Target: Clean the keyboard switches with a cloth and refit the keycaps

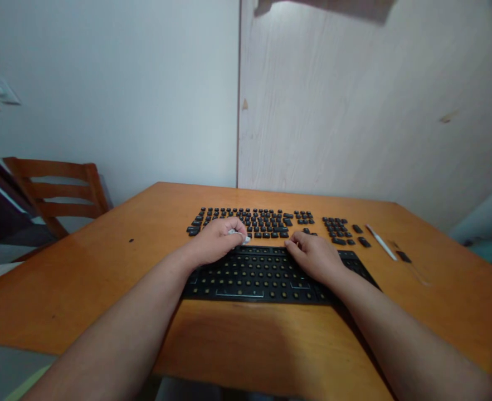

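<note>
A black keyboard base [246,278] with its keycaps off lies flat on the table, rows of bare key posts showing. At its far edge my left hand [218,239] is closed around a crumpled white tissue or cloth [246,240], only a bit of which sticks out. My right hand [312,253] lies over the right part of the base, fingers curled and thumb at the far edge, gripping it there; its palm side is hidden. Beyond both hands, loose black keycaps [266,223] lie in rows in keyboard order, some hidden behind my left hand.
Right of the base are number-pad keycaps [335,227], a white pen-like stick [381,243] and a small black piece with a clear strip [403,257]. A tiny dark piece [131,240] lies on the wooden table [103,267] at left. A wooden chair [62,189] stands beyond the left edge.
</note>
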Available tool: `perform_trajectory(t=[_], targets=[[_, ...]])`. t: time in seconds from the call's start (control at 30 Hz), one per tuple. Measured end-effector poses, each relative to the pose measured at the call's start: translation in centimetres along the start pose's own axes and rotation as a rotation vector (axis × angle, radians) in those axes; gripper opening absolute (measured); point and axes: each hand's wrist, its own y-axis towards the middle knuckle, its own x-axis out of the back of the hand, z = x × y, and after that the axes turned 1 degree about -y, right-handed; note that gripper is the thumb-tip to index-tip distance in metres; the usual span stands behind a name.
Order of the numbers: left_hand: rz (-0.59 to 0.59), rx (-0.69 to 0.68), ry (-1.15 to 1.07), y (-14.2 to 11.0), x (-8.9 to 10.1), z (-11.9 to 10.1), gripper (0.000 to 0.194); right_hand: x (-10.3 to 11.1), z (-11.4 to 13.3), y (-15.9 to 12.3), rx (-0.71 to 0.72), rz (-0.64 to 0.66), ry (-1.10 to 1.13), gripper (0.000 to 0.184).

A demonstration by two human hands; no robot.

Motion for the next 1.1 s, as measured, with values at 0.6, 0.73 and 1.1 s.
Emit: perform_trajectory(t=[0.6,0.73,1.1], targets=[[-0.155,0.045,-0.484,1.5,-4.1,-5.0,0.032,0.4,5.1,-2.8,0.398,-0.194,0.585,0.072],[-0.177,0.047,-0.898,1.3,-6.0,-6.8,0.040,0.7,5.5,-2.6,0.406,-0.242,0.663,0.068],[-0.107,-0.027,-0.915,0.9,-6.5,-8.3,0.050,2.8,4.0,-0.3,0.311,-0.439,0.625,0.026]])
